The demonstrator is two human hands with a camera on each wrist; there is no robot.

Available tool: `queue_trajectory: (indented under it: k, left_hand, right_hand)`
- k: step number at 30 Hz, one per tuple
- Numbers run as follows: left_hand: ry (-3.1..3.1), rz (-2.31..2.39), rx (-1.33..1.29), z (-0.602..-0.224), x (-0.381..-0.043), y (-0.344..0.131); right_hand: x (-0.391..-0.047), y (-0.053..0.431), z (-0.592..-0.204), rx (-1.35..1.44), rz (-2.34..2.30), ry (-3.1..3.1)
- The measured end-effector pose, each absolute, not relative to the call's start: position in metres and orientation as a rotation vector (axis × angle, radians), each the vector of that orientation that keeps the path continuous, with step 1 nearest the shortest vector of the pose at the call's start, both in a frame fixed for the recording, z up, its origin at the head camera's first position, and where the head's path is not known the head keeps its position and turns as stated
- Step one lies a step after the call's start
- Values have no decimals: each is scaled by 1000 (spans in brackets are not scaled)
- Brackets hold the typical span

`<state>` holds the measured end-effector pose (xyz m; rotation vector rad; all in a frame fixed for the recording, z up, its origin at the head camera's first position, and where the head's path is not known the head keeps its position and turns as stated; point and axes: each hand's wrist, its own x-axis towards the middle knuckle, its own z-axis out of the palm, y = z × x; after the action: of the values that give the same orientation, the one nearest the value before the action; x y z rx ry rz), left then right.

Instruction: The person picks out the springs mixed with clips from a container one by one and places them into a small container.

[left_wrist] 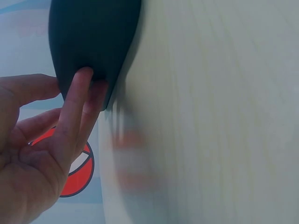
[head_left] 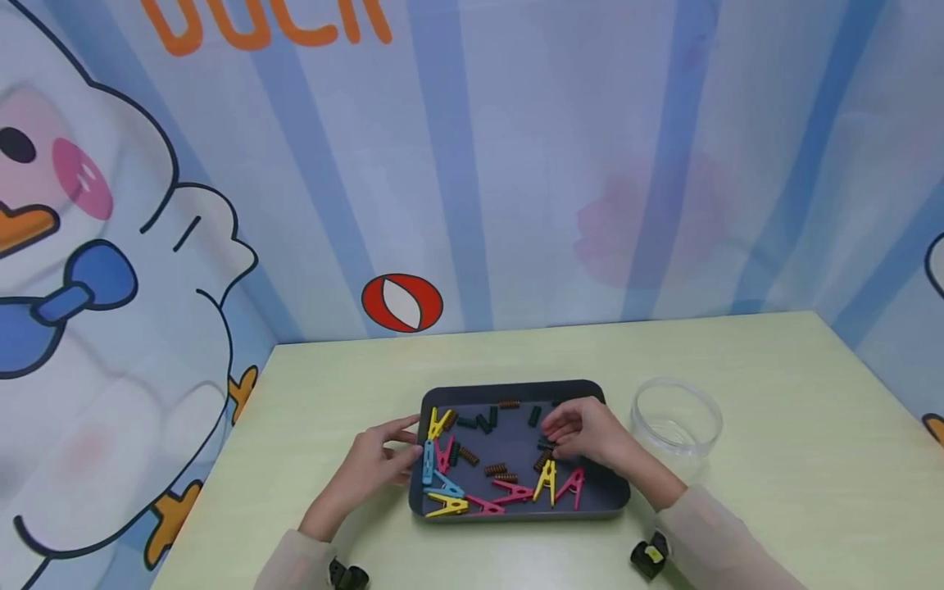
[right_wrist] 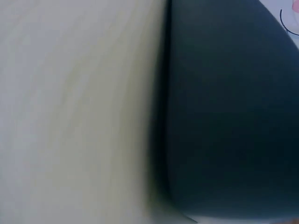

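Note:
A dark grey tray (head_left: 516,518) holds loose coil springs, copper-brown like this spring (head_left: 496,469) and dark green like this one (head_left: 534,416). Clothespins lie along its left and front sides, among them a yellow clothespin (head_left: 546,483), a pink clothespin (head_left: 571,487) and a blue clothespin (head_left: 428,463). My left hand (head_left: 376,463) holds the tray's left wall, its thumb at the rim and fingertips (left_wrist: 84,72) against the outside. My right hand (head_left: 593,434) reaches over the right side, fingers bent and thumb apart from them, close over a dark green spring. The right wrist view shows mostly the tray's outer wall (right_wrist: 233,116).
A clear round container (head_left: 677,416) stands just right of the tray on the pale wooden table (head_left: 332,377). Behind the table rises a blue striped backdrop (head_left: 516,164) with cartoon figures.

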<state>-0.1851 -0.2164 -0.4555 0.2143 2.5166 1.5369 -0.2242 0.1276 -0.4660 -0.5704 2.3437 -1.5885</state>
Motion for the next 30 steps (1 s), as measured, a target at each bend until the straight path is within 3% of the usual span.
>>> queue_trajectory:
  k: [30]
  left_hand:
    - [2539, 1521, 192, -454, -184, -215]
  right_hand:
    - [-225, 128, -471, -627, -1527, 2421]
